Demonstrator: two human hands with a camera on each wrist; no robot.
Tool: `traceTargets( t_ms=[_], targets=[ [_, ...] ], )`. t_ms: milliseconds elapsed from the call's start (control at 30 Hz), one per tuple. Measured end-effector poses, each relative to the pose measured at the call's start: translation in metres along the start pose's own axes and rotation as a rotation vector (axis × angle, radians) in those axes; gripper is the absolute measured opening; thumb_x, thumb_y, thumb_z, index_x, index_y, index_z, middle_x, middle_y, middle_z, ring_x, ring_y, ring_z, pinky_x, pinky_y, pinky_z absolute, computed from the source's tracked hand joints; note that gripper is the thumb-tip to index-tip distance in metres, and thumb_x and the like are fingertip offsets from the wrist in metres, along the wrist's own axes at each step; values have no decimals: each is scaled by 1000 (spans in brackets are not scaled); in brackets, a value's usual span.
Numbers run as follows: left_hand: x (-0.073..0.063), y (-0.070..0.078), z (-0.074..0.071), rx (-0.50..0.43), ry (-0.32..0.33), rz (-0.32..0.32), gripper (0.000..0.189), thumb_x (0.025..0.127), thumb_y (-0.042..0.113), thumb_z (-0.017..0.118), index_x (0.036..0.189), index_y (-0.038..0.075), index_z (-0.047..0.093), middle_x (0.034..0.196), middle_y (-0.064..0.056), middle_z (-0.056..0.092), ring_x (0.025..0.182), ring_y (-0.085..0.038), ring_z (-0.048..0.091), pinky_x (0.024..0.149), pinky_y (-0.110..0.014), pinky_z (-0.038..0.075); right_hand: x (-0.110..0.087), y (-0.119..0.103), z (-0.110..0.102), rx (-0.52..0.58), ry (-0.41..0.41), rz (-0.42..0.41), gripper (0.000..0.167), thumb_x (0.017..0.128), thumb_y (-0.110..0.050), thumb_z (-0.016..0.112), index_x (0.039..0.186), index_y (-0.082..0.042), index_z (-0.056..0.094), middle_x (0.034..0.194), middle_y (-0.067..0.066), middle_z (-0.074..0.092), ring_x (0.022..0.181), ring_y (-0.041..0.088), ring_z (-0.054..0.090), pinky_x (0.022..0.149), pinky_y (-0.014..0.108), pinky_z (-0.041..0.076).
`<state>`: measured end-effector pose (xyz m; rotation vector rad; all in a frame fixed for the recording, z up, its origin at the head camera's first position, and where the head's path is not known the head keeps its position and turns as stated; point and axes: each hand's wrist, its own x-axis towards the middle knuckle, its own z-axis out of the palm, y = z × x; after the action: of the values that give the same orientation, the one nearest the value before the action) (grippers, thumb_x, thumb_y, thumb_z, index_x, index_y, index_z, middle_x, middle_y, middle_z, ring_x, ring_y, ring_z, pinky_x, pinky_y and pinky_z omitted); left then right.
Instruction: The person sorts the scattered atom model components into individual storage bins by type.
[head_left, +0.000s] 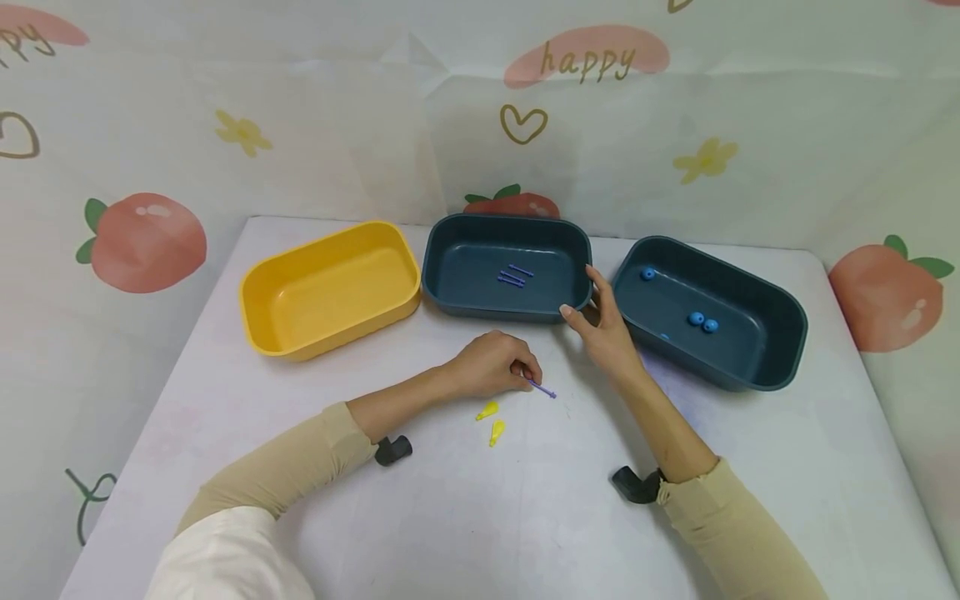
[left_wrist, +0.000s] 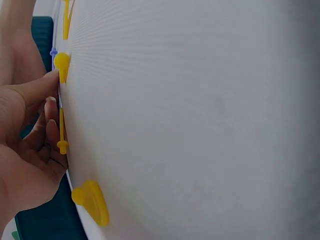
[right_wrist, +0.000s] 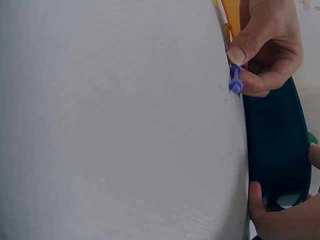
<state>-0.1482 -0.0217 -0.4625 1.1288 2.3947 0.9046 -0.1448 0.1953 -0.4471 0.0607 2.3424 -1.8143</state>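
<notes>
I pinch one purple stick [head_left: 543, 389] between the thumb and fingers of my left hand [head_left: 491, 364], low over the white table [head_left: 480, 533]; whether it touches the surface I cannot tell. It lies on the near side of the middle bin [head_left: 487, 313], its free end pointing right and near. In that dark bin I count at least three more sticks [head_left: 521, 270], lying close together.

My right hand [head_left: 611, 337] is spread, thumb and forefinger apart, touching the middle bin at its near right corner.

Two yellow pieces [head_left: 497, 432] show from above, just nearer than my left hand. Three bins stand in a row along the far side: one yellow bin [head_left: 330, 292] on the left and two dark ones. The right bin [head_left: 738, 342] shows three blue beads [head_left: 696, 318], two of them side by side.
</notes>
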Motion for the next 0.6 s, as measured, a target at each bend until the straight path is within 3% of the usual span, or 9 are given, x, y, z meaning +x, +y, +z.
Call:
traceTargets(
  t_ms=[233, 367, 600],
  targets=[
    [-1, 0, 0, -10, -23, -15, 6, 89, 16, 76, 94, 21, 75, 86, 12, 65, 77, -4, 56, 73, -21, 47, -13, -27, 3, 21, -16, 13, 74, 102, -17, 56, 160, -17, 10, 161, 25, 16, 145, 41, 27, 114, 52, 31],
    [-2, 1, -2, -55, -14, -20, 6, 91, 16, 74, 95, 20, 75, 86, 12, 65, 77, -6, 56, 73, -21, 48, -16, -32, 4, 20, -18, 23, 72, 102, -18, 55, 160, -16, 11, 161, 25, 15, 146, 41, 26, 115, 51, 31],
    [-4, -1, -7, -193, 5, -20, 5, 93, 13, 71, 96, 17, 72, 86, 7, 70, 79, -6, 59, 77, -21, 51, -1, 0, 1, 2, 6, -15, 75, 100, -30, 60, 160, -29, 14, 161, 18, 20, 145, 34, 31, 114, 50, 33]
  ],
)
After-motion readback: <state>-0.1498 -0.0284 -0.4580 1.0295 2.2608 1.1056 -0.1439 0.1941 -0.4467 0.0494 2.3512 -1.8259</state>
